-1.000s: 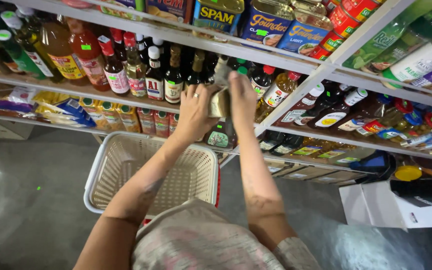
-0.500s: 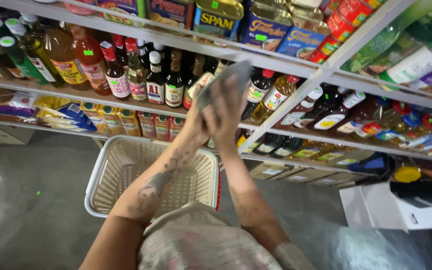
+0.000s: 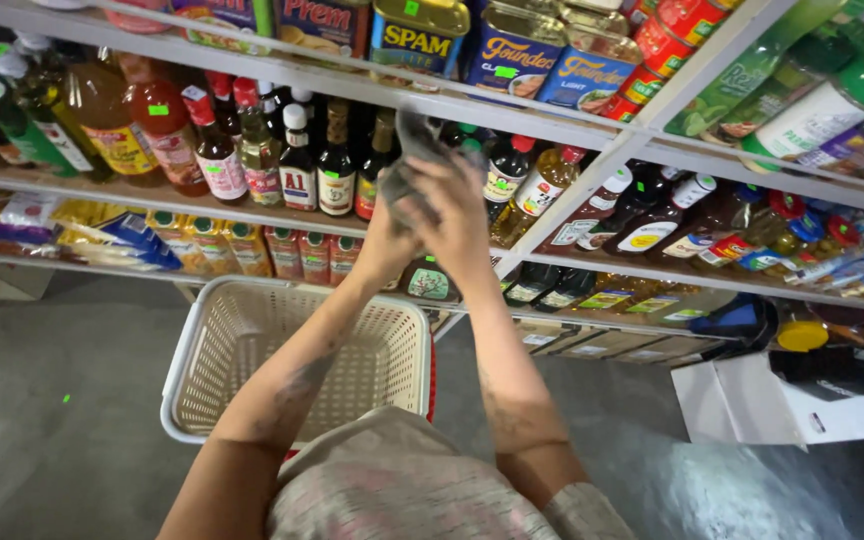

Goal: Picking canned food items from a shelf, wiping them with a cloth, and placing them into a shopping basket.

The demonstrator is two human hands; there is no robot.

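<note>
Nearest you, your two bare forearms rise from the bottom of the view and meet in front of the middle shelf. Below them, on the grey floor, sits a cream plastic basket (image 3: pixel 252 360) with a perforated wall, just left of your left arm and under the shelf edge. Your left hand (image 3: pixel 390 232) is curled up against the underside of a dark grey cloth (image 3: pixel 414 150), fingers closed on it, and your right hand (image 3: pixel 460 215) is wrapped over the same cloth from the right, fingers bent and pressed together around it, so both hands grip it at once. The cloth is bunched, its top sticking up above your knuckles, held right at the row of sauce bottles (image 3: pixel 302 160) on the middle shelf; you cannot tell whether it touches a bottle behind it. Farther up, flat tins (image 3: pixel 512 55) stand on the top shelf. Down to the far right, a white cardboard box (image 3: pixel 752 405) lies on the floor.
</note>
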